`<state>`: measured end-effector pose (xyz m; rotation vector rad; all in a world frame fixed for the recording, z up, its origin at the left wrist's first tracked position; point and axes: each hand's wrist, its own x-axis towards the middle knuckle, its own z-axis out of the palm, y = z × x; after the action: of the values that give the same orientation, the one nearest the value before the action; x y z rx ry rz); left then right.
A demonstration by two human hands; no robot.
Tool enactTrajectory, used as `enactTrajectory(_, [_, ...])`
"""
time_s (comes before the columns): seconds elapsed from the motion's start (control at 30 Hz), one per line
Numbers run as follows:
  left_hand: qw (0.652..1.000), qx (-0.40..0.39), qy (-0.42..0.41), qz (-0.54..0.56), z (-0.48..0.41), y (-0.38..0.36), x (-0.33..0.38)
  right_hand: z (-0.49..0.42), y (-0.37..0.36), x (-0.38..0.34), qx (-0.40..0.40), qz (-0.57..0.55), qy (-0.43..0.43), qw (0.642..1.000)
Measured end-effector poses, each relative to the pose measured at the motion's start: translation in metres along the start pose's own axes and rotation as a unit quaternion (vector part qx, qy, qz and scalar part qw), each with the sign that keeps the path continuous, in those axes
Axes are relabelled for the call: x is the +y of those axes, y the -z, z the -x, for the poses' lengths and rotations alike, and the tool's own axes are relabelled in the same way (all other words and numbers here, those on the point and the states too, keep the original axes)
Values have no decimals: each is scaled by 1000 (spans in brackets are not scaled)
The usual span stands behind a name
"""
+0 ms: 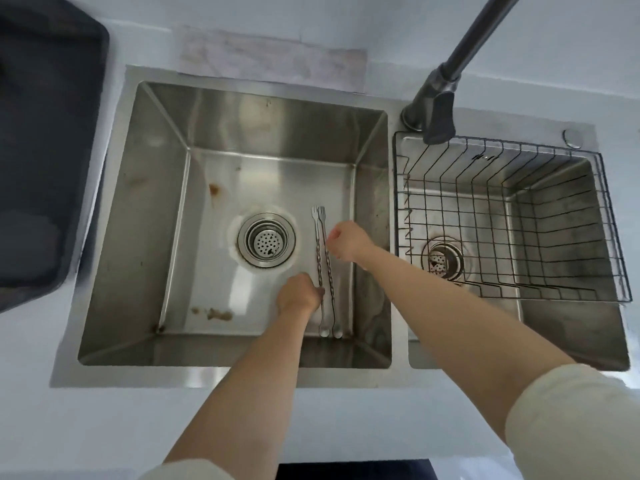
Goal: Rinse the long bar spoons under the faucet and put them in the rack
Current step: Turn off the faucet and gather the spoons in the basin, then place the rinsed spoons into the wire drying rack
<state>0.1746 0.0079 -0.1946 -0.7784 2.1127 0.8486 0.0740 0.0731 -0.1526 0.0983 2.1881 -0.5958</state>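
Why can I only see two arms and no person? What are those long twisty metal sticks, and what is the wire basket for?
The camera sits on the person's head and looks down, so only their arms show. Below is a steel sink with two bowls. In the big bowl lie two long bar spoons side by side: twisted stems, little forks at the far end, small spoon bowls at the near end. The left hand is closed on the stems near the middle. The right hand touches them further up; how firmly, I cannot tell. The wire rack sits in the small bowl on the right; washed spoons go there. It holds nothing yet. The dark faucet stands behind, with no water showing.
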Motion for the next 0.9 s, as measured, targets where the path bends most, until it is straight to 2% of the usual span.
enactTrajectory(0.23, [999, 39, -20, -11, -22, -15, 7, -31, -44, 14, -9, 81, -25, 996])
enactTrajectory(0.47, [997, 69, -28, -28, -28, -22, 8, -43, -59, 15, 68, 111, -9, 991])
enactTrajectory(0.7, [998, 52, -8, 15, -22, -16, 7, -37, -59, 9, 52, 115, -6, 992])
enactTrajectory(0.9, [994, 91, -11, 60, -4, 11, 7, -9, -40, -16, 73, 86, 40, 993])
